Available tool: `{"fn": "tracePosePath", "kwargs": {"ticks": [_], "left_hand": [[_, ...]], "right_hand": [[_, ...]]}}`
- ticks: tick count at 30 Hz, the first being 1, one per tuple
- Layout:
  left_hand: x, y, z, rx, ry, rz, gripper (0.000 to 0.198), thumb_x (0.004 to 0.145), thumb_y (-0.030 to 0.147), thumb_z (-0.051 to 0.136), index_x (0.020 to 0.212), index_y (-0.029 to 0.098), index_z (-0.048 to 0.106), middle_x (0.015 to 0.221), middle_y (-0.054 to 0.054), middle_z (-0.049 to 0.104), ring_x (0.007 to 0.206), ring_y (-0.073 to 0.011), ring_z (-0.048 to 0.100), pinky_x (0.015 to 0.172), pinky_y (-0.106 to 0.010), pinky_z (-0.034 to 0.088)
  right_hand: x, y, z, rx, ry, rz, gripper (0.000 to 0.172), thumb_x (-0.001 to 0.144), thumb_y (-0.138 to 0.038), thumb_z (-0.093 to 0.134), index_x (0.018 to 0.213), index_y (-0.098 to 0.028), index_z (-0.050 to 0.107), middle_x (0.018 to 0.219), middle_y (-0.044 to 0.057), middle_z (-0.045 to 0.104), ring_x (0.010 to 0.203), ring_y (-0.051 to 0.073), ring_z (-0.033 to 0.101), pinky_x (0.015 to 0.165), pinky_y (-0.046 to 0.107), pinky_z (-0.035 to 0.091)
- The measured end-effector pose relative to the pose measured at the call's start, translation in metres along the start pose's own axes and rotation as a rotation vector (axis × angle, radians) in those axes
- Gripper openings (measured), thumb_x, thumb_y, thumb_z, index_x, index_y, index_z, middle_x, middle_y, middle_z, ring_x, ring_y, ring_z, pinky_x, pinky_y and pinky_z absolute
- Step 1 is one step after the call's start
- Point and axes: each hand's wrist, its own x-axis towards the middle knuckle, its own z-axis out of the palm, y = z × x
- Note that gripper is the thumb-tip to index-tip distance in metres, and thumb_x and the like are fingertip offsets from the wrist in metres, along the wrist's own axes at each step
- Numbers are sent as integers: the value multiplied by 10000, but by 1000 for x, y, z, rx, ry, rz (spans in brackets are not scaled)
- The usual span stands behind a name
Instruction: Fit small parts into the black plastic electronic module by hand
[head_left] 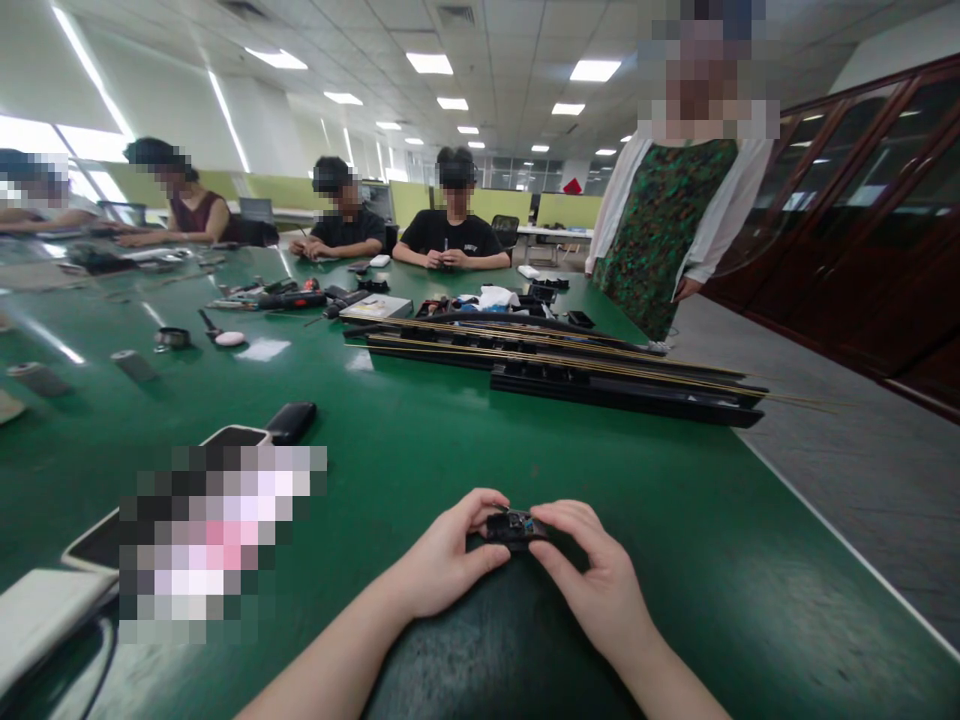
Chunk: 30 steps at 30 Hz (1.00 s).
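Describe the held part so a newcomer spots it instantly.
On the green table, look this side of the long black strips. Between the left hand and right hand is the black part, far shorter than those strips, with a blue fleck.

A black device is held by the left hand and right hand; black rails are seen toward one o'clock.

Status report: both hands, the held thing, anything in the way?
Left hand, right hand: both holding small black device. Inner parts exposed. Black strips lie beyond, touching neither hand.
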Motion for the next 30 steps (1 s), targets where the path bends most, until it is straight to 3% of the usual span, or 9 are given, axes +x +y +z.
{"fn": "tracePosePath", "kwargs": {"ticks": [6,18,30], "left_hand": [[0,0,0,1,-3,-17,355,735,156,543,1064,192,416,983,-26,573,930,-146,531,857,-318,403],[1,-3,0,-20,-7,-29,348,735,162,543,1059,190,418,966,-27,571,893,-143,540,811,-308,425],[1,-1,1,-58,-16,-47,342,739,169,538,1056,193,412,966,-34,569,903,-151,545,822,-322,416]], "right_hand": [[1,-4,2,-237,-173,-67,219,709,-249,639,912,-327,665,988,30,661,981,259,539,880,475,400],[-2,-4,4,-195,-149,-36,214,739,-246,590,930,-317,655,1000,37,657,980,252,554,891,458,399],[0,-1,2,-194,-230,61,213,723,-264,612,925,-308,663,1057,42,630,1025,248,536,907,447,400]]}}
